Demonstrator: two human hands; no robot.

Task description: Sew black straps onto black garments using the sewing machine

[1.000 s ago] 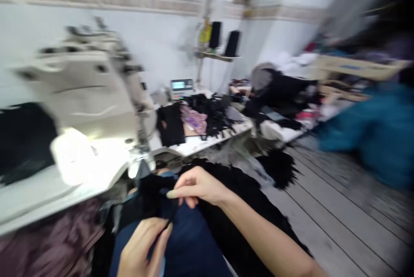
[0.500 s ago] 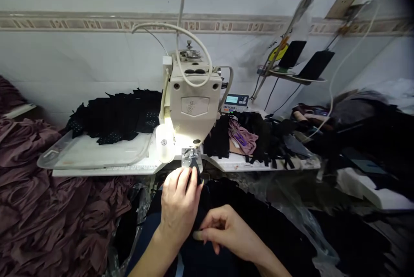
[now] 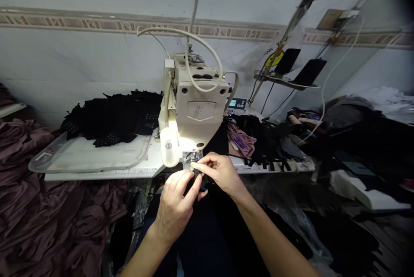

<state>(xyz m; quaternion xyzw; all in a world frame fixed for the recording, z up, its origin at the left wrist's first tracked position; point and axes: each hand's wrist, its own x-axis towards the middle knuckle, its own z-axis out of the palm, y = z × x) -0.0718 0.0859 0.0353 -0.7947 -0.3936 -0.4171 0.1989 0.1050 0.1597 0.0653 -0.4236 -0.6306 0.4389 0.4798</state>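
Note:
My left hand point(image 3: 176, 203) is closed on a piece of black fabric point(image 3: 196, 176) just in front of the sewing machine point(image 3: 200, 111). My right hand point(image 3: 223, 175) has come in from the right, its thumb and forefinger pinched together by the presser foot point(image 3: 193, 156). What lies between those fingertips is too small to make out. The fingertips of both hands almost meet. A lit lamp point(image 3: 169, 147) shines on the spot from the left of the machine head.
Black fabric pieces point(image 3: 116, 115) lie on a clear plastic lid point(image 3: 42, 162) at left. Mauve cloth point(image 3: 74, 221) is heaped below. Right of the machine are black straps point(image 3: 268, 139), a mauve bundle point(image 3: 242, 141) and thread cones point(image 3: 308, 73).
My right hand has risen from my lap to the presser foot and pinches there. My left hand stays on the fabric in front of the machine. The view has shifted slightly.

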